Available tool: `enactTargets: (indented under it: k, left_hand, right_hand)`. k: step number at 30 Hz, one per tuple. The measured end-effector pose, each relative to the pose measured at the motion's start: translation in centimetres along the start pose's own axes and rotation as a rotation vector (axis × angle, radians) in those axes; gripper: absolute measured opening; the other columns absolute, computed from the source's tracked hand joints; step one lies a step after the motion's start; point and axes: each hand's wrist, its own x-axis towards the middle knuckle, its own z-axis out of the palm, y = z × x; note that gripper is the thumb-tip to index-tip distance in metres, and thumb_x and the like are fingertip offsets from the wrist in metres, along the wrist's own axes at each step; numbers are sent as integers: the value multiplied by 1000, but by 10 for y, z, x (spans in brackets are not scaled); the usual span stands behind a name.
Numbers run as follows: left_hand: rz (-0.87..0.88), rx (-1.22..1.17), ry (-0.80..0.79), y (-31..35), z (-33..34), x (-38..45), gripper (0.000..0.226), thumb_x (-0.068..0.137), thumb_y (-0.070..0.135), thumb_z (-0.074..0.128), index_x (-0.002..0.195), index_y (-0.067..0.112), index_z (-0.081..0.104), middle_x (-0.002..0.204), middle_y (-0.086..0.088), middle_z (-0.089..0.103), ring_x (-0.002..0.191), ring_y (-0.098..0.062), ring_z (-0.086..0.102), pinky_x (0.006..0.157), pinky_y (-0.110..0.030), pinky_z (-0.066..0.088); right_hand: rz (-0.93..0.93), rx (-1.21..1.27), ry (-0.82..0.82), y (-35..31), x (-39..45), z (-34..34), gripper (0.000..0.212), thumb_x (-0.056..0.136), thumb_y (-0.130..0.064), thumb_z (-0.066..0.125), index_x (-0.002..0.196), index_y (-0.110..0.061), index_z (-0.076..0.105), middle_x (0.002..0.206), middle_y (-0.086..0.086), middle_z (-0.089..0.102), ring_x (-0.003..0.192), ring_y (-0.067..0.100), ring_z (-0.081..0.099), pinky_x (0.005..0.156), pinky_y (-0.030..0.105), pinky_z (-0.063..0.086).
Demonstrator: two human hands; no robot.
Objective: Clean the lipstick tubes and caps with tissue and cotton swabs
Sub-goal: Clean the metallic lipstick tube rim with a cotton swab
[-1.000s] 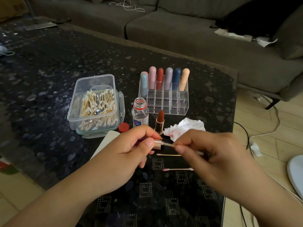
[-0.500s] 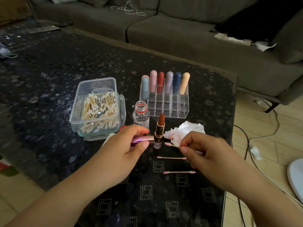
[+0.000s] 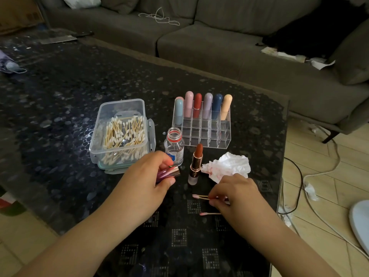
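bare table (image 3: 60,116) left, upright lipstick (image 3: 196,162) between hands, bottle (image 3: 174,146) behind

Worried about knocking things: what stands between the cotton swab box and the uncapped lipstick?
In the head view, a small open clear bottle stands between the swab box and lipstick.

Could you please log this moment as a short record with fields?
left hand: holds the lipstick cap
right hand: fingers pinch a used cotton swab low over the table
open lipstick: upright, uncapped
tissue: crumpled, red-stained
swab box: open, lidless
bottle: uncapped
organizer: six capped tubes, back row
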Motion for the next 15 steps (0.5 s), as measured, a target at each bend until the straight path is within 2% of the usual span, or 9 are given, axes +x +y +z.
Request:
enactTargets:
  k: [4, 7, 10, 12, 14, 15]
  left_hand:
    - [-7, -14, 32, -1, 0, 1, 29, 86, 21, 66, 113, 24, 59, 96, 21, 47, 86, 13, 44, 78, 5, 29]
    - [-18, -28, 19, -1, -2, 1, 21, 87, 22, 63, 105, 31, 56, 94, 20, 47, 88, 6, 47, 78, 2, 31]
    - [-59, -117, 11, 0, -2, 0, 22, 89, 22, 60, 93, 37, 44, 94, 17, 53, 89, 2, 52, 75, -2, 36]
    - [-127, -211, -33, 1, 0, -1, 19, 91, 25, 56, 92, 35, 40, 93, 12, 58, 87, 0, 56, 76, -9, 43]
    - [-173, -265, -78, 3, 4, -1, 18, 92, 26, 54, 95, 34, 38, 92, 11, 57, 86, -6, 60, 81, -26, 50]
    - [-188, -284, -86, 4, 6, 0, 18, 92, 26, 53, 96, 34, 38, 91, 11, 55, 85, -6, 60, 82, -30, 51]
  right_hand:
    - [-19, -22, 3, 2, 2, 3, 19, 93, -37, 55, 106, -33, 67, 99, -13, 58, 93, 6, 39, 80, 22, 23]
    - [-32, -6, 2, 0, 3, 0, 22, 90, -43, 58, 107, -33, 66, 92, -15, 56, 90, 4, 42, 85, 18, 31]
    - [40, 239, 233, -8, 6, -10, 27, 78, -42, 71, 103, -31, 66, 77, -16, 52, 78, 0, 49, 70, 7, 36]
    - [101, 373, 324, -12, 12, -14, 37, 74, -40, 73, 109, -34, 63, 79, -15, 52, 80, -2, 49, 68, 4, 37]
    - [131, 456, 300, -16, 19, -13, 46, 73, -38, 75, 116, -35, 59, 85, -14, 53, 81, -1, 48, 69, 4, 37]
    - [133, 492, 284, -19, 22, -11, 45, 74, -38, 75, 116, -38, 58, 86, -13, 53, 79, 1, 48, 69, 5, 37]
